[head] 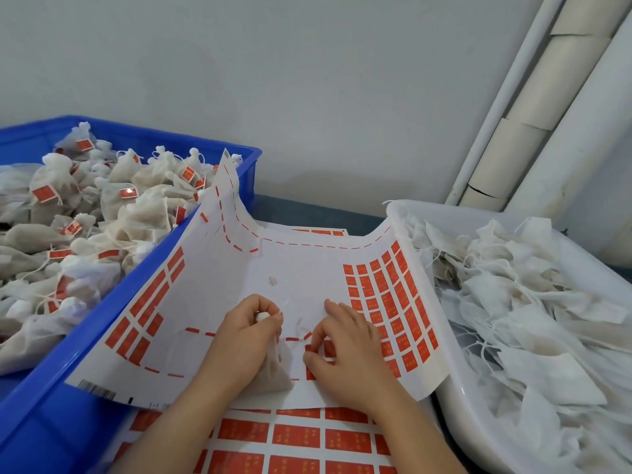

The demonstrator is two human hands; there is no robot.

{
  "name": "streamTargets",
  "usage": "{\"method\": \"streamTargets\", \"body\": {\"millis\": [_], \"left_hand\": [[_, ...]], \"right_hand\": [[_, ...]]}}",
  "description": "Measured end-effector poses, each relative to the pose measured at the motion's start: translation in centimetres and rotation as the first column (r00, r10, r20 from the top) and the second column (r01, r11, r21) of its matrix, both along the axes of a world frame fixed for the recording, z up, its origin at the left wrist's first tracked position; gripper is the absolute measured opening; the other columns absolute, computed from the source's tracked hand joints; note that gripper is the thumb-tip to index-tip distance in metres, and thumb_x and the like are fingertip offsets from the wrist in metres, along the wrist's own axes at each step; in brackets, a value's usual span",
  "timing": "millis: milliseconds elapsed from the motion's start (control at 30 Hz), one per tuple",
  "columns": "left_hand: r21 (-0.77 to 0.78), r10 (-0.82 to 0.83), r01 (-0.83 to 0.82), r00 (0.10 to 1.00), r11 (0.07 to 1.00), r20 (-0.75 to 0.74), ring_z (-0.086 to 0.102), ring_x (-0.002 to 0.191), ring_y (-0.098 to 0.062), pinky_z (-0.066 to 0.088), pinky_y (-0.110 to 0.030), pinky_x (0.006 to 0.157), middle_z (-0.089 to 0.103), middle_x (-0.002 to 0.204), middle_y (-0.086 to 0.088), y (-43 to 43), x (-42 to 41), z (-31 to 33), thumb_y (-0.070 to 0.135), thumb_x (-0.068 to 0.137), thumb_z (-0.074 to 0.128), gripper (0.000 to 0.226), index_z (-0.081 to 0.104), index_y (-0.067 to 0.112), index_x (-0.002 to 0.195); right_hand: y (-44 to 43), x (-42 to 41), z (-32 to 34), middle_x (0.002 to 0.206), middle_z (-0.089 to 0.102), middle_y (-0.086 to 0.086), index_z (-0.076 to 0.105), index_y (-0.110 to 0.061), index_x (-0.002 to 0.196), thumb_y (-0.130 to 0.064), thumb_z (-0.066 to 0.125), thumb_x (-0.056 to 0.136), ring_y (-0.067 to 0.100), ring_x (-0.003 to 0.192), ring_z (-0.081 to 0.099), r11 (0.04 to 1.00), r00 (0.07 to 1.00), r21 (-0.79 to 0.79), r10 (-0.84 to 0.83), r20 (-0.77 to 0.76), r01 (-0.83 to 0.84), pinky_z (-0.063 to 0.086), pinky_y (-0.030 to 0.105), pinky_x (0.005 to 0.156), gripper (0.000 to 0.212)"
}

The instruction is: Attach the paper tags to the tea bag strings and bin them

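Note:
A white backing sheet (297, 268) with rows of red paper tags (386, 302) lies curled between two bins. My left hand (244, 340) grips the tied neck of a filled tea bag (273, 371) that rests on the sheet. The bag's thin white string (301, 328) runs across to my right hand (345, 350). That hand's thumb and fingers pinch a red tag (309, 348) at the string's end, low on the sheet.
A blue bin (143, 302) at the left holds several tagged tea bags (85, 217). At the right stands a white tub (455, 388) of untagged bags (519, 319). A full tag sheet (301, 439) lies underneath, near me. Pipes (547, 97) run down the wall.

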State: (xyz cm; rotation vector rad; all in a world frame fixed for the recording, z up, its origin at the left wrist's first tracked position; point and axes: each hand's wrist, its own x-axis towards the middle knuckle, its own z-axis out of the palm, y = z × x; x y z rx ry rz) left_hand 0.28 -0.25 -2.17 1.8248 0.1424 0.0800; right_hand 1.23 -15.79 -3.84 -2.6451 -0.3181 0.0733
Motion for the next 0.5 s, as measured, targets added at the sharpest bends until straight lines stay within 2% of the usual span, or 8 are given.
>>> {"method": "streamTargets", "body": {"millis": [167, 300, 400, 500], "left_hand": [[0.007, 0.000, 0.000, 1.000, 1.000, -0.014, 0.057, 0.072, -0.021, 0.043, -0.022, 0.060, 0.059, 0.079, -0.006, 0.08, -0.05, -0.04, 0.016, 0.095, 0.046, 0.017, 0.055, 0.018, 0.081], [0.019, -0.002, 0.003, 1.000, 1.000, -0.009, 0.056, 0.071, -0.018, 0.042, -0.020, 0.058, 0.058, 0.078, -0.003, 0.08, -0.04, -0.04, 0.017, 0.095, 0.046, 0.017, 0.055, 0.020, 0.081], [0.032, -0.003, 0.003, 1.000, 0.999, -0.006, 0.057, 0.072, -0.018, 0.042, -0.020, 0.059, 0.059, 0.078, -0.002, 0.08, -0.02, -0.08, 0.017, 0.095, 0.046, 0.017, 0.055, 0.020, 0.081], [0.025, -0.010, 0.010, 1.000, 1.000, -0.007, 0.057, 0.072, -0.019, 0.042, -0.021, 0.059, 0.059, 0.078, -0.003, 0.12, 0.00, -0.14, 0.017, 0.095, 0.046, 0.017, 0.055, 0.020, 0.081]], "right_hand": [[-0.19, -0.29, -0.11, 0.153, 0.014, -0.020, 0.050, -0.046, 0.111, -0.040, 0.050, 0.090, 0.006, 0.142, 0.003, 0.999, 0.999, 0.041, -0.005, 0.043, 0.003, -0.005, 0.036, 0.114, 0.021], [-0.25, -0.44, -0.01, 0.148, 0.027, -0.021, 0.061, -0.040, 0.099, -0.036, 0.055, 0.088, 0.004, 0.138, 0.012, 0.996, 0.996, 0.092, -0.016, 0.090, 0.008, 0.002, 0.033, 0.115, 0.014], [-0.24, -0.51, -0.01, 0.144, 0.035, -0.019, 0.057, -0.042, 0.086, -0.032, 0.057, 0.087, 0.003, 0.135, 0.021, 0.990, 0.993, 0.139, -0.032, 0.110, 0.017, 0.008, 0.032, 0.114, 0.009], [-0.35, -0.50, -0.25, 0.143, 0.035, -0.020, 0.056, -0.043, 0.093, -0.033, 0.056, 0.087, 0.002, 0.134, 0.022, 0.992, 0.993, 0.126, -0.020, 0.113, 0.006, 0.009, 0.032, 0.114, 0.012]]}}
